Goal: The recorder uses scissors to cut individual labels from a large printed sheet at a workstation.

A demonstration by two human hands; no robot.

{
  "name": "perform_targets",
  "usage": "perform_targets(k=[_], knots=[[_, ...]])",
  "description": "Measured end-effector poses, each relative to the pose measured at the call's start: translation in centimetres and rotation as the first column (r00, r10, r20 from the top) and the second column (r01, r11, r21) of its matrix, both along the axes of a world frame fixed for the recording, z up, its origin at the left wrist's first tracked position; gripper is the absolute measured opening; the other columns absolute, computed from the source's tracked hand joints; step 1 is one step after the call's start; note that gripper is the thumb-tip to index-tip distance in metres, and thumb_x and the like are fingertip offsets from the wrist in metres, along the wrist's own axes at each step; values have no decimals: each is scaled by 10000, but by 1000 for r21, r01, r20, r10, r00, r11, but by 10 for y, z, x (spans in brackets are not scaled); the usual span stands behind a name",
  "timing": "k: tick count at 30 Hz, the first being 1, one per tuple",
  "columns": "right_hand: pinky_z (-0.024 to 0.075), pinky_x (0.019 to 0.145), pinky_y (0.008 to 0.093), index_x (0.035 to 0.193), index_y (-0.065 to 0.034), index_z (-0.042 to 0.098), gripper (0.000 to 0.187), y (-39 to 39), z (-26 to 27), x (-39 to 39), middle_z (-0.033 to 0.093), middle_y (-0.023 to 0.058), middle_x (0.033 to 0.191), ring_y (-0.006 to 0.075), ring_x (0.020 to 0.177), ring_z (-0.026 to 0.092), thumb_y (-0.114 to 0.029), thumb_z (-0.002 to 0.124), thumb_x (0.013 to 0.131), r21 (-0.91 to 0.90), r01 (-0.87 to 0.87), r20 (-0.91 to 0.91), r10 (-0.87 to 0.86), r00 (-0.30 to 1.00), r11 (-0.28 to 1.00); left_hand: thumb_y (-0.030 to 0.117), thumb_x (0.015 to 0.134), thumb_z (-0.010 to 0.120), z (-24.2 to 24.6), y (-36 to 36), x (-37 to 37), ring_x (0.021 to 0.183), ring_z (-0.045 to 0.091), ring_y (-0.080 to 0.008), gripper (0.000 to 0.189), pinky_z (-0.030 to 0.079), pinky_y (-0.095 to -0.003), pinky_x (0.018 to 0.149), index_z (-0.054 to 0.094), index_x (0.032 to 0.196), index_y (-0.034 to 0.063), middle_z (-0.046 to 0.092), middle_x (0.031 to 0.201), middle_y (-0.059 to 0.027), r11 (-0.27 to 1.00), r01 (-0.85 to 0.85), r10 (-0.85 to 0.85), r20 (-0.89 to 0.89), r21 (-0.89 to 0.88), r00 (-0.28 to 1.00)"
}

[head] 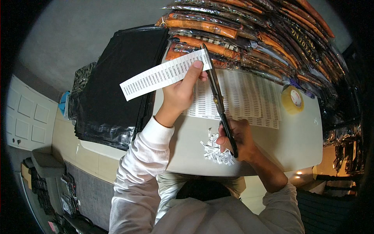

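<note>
Between thumb and fingers, my left hand (182,87) holds a long white paper strip (155,79) printed with rows of codes. My right hand (239,140) grips the black handles of a pair of scissors (217,96). The scissor blades point away from me and lie at the strip's right end, by its last row. Below my right hand, a small heap of cut paper labels (216,150) lies on the white table (187,146). Printed label sheets (242,96) lie flat beyond the scissors, partly hidden by my left hand and the blades.
Black plastic mailing bags (122,79) are stacked at the left. Clear-bagged orange and black garments (242,35) are piled along the far side and right. A roll of yellowish packing tape (292,99) lies on the right. A white door (29,114) stands far left.
</note>
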State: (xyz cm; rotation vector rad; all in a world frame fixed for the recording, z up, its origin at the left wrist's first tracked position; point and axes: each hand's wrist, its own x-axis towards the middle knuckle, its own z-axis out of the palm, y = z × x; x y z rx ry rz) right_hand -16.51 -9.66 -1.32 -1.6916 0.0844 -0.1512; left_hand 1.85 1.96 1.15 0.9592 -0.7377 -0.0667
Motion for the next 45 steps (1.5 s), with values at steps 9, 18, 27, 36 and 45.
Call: perform_targets(k=[9,18,27,36,45], knots=[[419,445,245,754,-19,584,426,-1,4,0,558,1,542,74,470,564,-357,835,821,-59,-1,-9,1,1000,998,148,981,646,1,-1,0,740,659,-141,211,553,-274,685,658,1055,-49,687,873,-93,1000,-2,2,-15,-18,1000],[483,417,263,823,36,561,451,-3,4,0,537,42,647,117,495,584,-333,820,837,-100,-44,-38,41,998,994,188,989,643,0,-2,-1,717,654,-135,237,531,-268,676,670,1040,-43,694,813,-88,1000,-17,18,-8,10,1000],[467,405,252,801,29,563,500,1,9,0,535,40,635,108,481,582,-400,817,830,-106,-13,-45,8,999,994,187,993,638,0,-1,-1,729,652,-133,239,531,-268,693,670,1044,-44,692,820,-85,1000,-13,13,6,6,1000],[410,436,250,720,-21,601,385,4,13,1,555,9,506,76,442,553,-305,837,827,-163,18,-19,-22,1000,986,186,992,639,-2,-1,0,725,653,-134,235,532,-271,687,672,1044,-41,691,829,-86,1000,8,-8,0,-7,1000],[418,426,252,720,-9,602,370,3,8,0,580,25,528,91,441,578,-278,827,840,-152,51,-39,-57,998,987,178,989,635,-2,-2,3,714,658,-133,210,524,-264,668,676,1000,-28,692,792,-74,999,-32,30,65,37,997]])
